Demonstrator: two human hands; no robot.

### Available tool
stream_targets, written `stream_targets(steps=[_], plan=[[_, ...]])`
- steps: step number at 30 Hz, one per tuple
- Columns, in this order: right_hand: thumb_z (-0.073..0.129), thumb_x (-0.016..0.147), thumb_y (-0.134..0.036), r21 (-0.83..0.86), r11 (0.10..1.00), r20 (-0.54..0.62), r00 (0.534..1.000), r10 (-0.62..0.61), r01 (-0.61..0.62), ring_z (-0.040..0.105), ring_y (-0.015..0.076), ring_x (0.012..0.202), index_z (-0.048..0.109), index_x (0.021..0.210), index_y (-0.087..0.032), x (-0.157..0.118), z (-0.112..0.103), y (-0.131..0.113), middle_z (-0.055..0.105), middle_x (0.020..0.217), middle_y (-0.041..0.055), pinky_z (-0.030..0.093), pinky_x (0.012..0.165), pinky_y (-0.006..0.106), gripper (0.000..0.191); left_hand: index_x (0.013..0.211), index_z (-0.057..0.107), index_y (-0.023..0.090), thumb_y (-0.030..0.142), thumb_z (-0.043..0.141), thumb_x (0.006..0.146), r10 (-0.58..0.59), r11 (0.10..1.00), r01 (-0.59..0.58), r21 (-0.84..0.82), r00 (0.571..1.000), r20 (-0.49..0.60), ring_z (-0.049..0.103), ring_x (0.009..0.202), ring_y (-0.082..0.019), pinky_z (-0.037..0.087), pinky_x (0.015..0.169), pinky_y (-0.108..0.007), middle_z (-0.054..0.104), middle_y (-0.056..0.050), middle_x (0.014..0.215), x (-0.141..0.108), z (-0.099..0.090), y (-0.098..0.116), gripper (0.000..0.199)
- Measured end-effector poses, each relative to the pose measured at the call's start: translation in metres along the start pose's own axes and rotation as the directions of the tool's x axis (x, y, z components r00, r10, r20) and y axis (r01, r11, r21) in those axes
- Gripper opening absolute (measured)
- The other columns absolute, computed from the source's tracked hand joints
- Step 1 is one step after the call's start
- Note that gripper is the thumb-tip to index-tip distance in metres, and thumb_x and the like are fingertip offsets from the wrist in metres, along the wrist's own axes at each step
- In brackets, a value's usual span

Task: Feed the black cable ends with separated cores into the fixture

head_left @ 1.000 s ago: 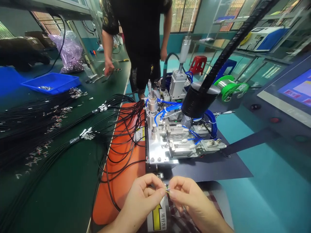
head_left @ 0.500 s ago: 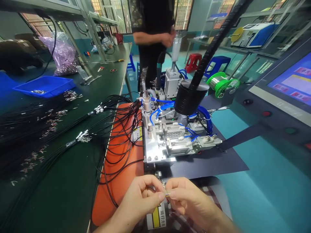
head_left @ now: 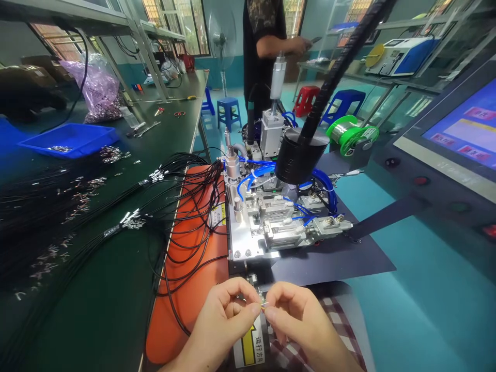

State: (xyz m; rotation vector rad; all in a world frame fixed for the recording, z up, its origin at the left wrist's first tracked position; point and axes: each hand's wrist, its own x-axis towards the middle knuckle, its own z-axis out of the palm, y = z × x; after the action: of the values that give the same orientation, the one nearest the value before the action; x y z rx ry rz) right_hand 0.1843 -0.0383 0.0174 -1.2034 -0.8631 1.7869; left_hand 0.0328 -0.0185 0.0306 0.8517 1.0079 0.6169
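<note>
Both my left hand (head_left: 228, 321) and right hand (head_left: 299, 321) have the grip pinched narrow on thin wires (head_left: 263, 305) — these are between the fingertips (head_left: 254, 309), in front of the metal machine (head_left: 284, 235).

A worker's left hand (head_left: 220, 320) and right hand (head_left: 304, 320) meet low in front of the body, fingertips just beside each other, seen by this onlooker thumb sides up. Bare forearms slant inward: the left forearm (head_left: 186, 357) from the worker's left, the right forearm (head_left: 339, 356) from the right. On the left, the thumb (head_left: 250, 311) presses toward an arched forefinger in a tight pinch, the other fingers curled beneath. On the right, thumb (head_left: 279, 316) and bent forefinger draw close; whether their tips touch is too small to make out.
</note>
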Motion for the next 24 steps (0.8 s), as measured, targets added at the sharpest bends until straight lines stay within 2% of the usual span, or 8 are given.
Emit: stream_targets(steps=[5, 10, 17, 20, 24], plan=[[0.067, 0.071, -0.031, -0.039, 0.999, -0.059, 0.998, -0.024, 0.021, 0.038, 0.0081, 0.044, 0.052, 0.062, -0.017, -0.002, 0.003, 0.009, 0.045, 0.049, -0.0068, 0.032, 0.044, 0.021, 0.022, 0.072, 0.055, 0.017, 0.043, 0.071, 0.07, -0.04, 0.998, 0.039, -0.053, 0.999, -0.026, 0.013, 0.036, -0.002, 0.015, 0.036, -0.014, 0.027, 0.014, 0.038, -0.003, 0.002, 0.002, 0.031], [0.066, 0.074, -0.03, -0.093, 0.991, -0.055, 0.994, -0.099, 0.093, 0.036, 0.009, 0.05, 0.059, 0.071, -0.016, -0.006, -0.007, 0.0, 0.045, 0.055, -0.0056, 0.03, 0.046, 0.021, 0.016, 0.071, 0.053, 0.016, 0.043, 0.07, 0.07, -0.041, 0.999, 0.041, 0.003, 0.999, -0.031, 0.012, 0.036, -0.002, 0.012, 0.036, -0.015, 0.024, 0.014, 0.039, 0.0, 0.0, 0.0, 0.031], [0.063, 0.075, -0.029, -0.095, 0.995, -0.027, 0.999, -0.043, 0.04, 0.038, 0.0094, 0.049, 0.056, 0.064, -0.016, -0.002, -0.006, -0.006, 0.045, 0.053, -0.0052, 0.03, 0.046, 0.021, 0.018, 0.07, 0.052, 0.017, 0.041, 0.068, 0.07, -0.03, 0.998, 0.031, 0.048, 0.999, -0.024, 0.011, 0.035, -0.002, 0.011, 0.036, -0.016, 0.023, 0.015, 0.038, 0.001, 0.001, -0.001, 0.029], [0.063, 0.075, -0.027, -0.084, 0.996, 0.012, 1.0, -0.022, 0.023, 0.037, 0.0085, 0.048, 0.055, 0.063, -0.015, -0.001, -0.006, -0.003, 0.043, 0.051, -0.006, 0.029, 0.046, 0.02, 0.018, 0.07, 0.053, 0.017, 0.038, 0.068, 0.07, -0.039, 0.997, 0.04, 0.063, 0.999, -0.015, 0.011, 0.034, -0.002, 0.011, 0.036, -0.017, 0.024, 0.015, 0.037, 0.001, 0.0, 0.002, 0.026], [0.062, 0.076, -0.027, -0.057, 0.998, 0.141, 0.99, -0.008, 0.016, 0.035, 0.0074, 0.047, 0.053, 0.066, -0.016, 0.003, -0.013, 0.002, 0.043, 0.053, -0.0065, 0.028, 0.046, 0.02, 0.018, 0.067, 0.053, 0.017, 0.031, 0.066, 0.068, -0.089, 0.991, 0.088, 0.097, 0.996, 0.0, 0.016, 0.033, -0.003, 0.013, 0.036, -0.017, 0.028, 0.013, 0.036, 0.0, -0.001, 0.006, 0.019]])
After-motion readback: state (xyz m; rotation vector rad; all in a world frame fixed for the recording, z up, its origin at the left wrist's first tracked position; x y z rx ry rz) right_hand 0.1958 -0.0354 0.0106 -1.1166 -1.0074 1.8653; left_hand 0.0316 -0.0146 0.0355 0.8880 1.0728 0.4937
